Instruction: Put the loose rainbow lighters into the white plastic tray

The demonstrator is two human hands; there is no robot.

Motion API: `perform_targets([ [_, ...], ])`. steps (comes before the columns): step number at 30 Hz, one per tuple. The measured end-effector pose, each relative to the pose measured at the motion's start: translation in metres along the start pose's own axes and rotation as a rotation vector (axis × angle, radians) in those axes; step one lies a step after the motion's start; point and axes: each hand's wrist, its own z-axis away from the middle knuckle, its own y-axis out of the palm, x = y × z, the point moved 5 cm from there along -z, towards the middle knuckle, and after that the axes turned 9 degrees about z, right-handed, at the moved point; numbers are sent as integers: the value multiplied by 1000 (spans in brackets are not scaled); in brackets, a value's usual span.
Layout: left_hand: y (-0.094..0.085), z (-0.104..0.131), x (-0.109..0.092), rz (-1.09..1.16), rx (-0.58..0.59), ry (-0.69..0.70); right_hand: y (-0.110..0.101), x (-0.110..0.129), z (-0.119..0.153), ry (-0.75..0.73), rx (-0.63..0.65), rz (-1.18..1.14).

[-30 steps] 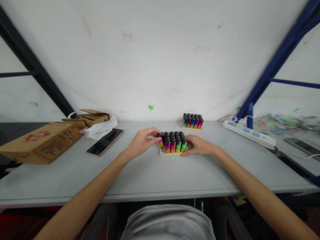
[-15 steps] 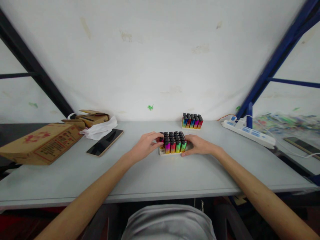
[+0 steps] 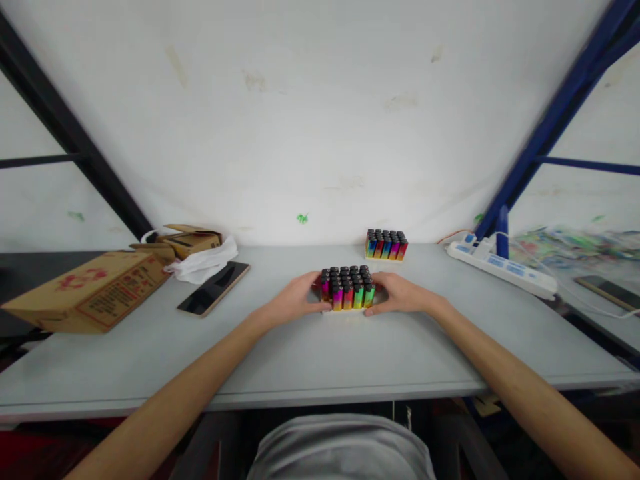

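A tray of lighters (image 3: 349, 293) stands on the table in front of me, with several colourful lighters upright in rows, black tops up. My left hand (image 3: 299, 297) grips the tray's left end, thumb at the near corner and fingers round the side. At the opposite end my right hand (image 3: 397, 293) holds it the same way, thumb low at the front right corner. The near left corner of the tray shows no lighter in the front row. Farther back, by the wall, sits a second tray of lighters (image 3: 386, 246), touched by neither hand.
On the left lie a smartphone (image 3: 214, 289), a white plastic bag (image 3: 203, 265) and a printed cardboard box (image 3: 87, 287), with an opened smaller box (image 3: 190, 241) behind. A white power strip (image 3: 503, 268) with cables lies right. Another phone (image 3: 607, 293) is at the far right.
My left hand has moved from the lighters at the left end down round the tray's side and corner. My right hand keeps its place. The view has shifted slightly.
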Motion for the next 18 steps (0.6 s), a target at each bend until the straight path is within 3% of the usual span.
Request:
perform_targets([
  [4,8,2,-1,-6,97,58,1,-6,2,30,-25,-11],
  [7,13,-11,6,-56,36,94,-2,-18,4,76,-47,18],
  [10,23,-42,18,-110,-37,94,-10,-35,11,127,-54,40],
  [15,50,-100,32,-140,10,104,-28,-71,29,229,-71,128],
  [18,59,-123,41,-47,-25,42,-34,-99,41,365,-145,182],
])
